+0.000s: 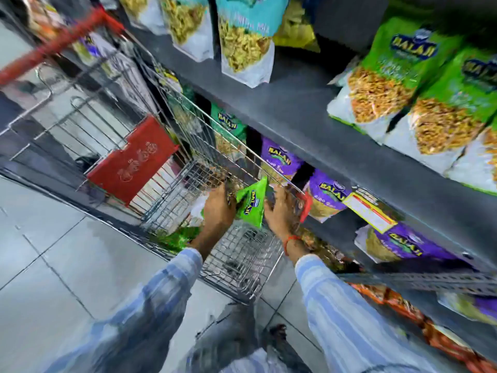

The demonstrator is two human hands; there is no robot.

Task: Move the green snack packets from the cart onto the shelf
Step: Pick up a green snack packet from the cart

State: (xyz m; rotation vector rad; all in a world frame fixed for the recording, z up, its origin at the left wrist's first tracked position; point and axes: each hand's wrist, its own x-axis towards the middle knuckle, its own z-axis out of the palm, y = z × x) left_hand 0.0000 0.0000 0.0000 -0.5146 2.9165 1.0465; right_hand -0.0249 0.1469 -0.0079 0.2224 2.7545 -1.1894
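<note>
Item: green packet (251, 204), lower centre of frame, inside the wire cart (242, 254). Left hand (219, 208) clamped on its left edge; right hand (281, 211) spread open against its right side. Step: pickup, likely. Next: lift clear of the cart rim, carry to shelf (309, 111), upper right, beside the green packets stocked there (398, 74).
</note>
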